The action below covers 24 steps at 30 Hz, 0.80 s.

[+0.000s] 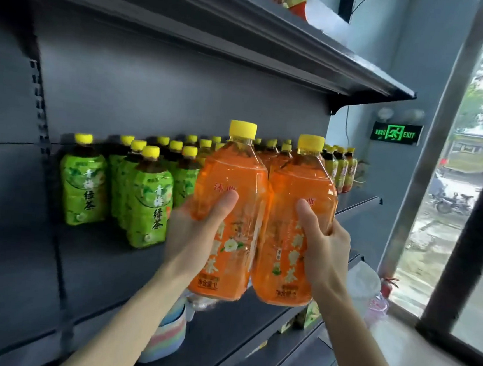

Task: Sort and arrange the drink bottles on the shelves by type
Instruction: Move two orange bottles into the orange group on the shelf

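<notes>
Green-labelled bottles [148,201] crowd the shelf [358,203] behind two orange bottles [226,210], one gripped by each hand [189,233].

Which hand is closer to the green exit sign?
The right hand. It holds an orange bottle below and left of the exit sign; the left hand, on the other orange bottle, is farther left.

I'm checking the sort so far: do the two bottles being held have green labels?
No: the left hand and right hand each hold an orange-labelled bottle.
</notes>
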{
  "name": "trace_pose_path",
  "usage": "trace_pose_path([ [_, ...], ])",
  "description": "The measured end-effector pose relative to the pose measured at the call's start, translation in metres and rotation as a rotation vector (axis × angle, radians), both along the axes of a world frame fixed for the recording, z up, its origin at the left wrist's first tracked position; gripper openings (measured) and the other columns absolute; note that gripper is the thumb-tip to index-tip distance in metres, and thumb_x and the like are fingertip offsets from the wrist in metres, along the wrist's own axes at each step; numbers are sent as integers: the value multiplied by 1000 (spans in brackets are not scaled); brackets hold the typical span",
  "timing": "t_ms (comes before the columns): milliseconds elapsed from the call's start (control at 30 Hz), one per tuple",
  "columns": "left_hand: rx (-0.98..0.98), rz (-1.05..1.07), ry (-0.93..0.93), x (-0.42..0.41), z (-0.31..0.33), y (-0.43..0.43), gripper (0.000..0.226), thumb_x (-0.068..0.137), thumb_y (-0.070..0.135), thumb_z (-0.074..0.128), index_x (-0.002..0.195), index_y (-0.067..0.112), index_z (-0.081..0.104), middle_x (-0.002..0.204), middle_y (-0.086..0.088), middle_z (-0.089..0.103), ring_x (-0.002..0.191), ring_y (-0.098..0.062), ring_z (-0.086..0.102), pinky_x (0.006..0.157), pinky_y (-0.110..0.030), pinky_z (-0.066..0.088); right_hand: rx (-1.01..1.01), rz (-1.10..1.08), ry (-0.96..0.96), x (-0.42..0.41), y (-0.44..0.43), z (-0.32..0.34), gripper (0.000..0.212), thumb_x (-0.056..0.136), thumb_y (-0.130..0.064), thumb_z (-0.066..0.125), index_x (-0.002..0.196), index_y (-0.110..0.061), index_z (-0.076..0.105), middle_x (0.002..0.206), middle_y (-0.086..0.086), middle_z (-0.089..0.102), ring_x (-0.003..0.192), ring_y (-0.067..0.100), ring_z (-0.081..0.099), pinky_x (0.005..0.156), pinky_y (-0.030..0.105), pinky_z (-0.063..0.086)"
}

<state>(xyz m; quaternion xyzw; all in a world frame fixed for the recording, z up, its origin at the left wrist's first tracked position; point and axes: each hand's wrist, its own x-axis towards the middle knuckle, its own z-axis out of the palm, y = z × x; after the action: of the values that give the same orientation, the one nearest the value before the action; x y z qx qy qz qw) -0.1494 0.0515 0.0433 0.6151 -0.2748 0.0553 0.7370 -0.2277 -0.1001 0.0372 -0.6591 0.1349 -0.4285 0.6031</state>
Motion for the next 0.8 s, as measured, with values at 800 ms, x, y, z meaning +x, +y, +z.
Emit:
trace_pose_path([
  [800, 8, 238, 53, 111, -33, -394, 70, 56, 78, 60, 107, 30, 64, 97, 10, 72, 92, -11, 68, 88, -45, 53, -34, 156, 11, 132, -400, -29, 60, 51, -69, 64, 88, -22, 70, 77, -7, 75, 70, 11, 72, 59, 21, 55],
])
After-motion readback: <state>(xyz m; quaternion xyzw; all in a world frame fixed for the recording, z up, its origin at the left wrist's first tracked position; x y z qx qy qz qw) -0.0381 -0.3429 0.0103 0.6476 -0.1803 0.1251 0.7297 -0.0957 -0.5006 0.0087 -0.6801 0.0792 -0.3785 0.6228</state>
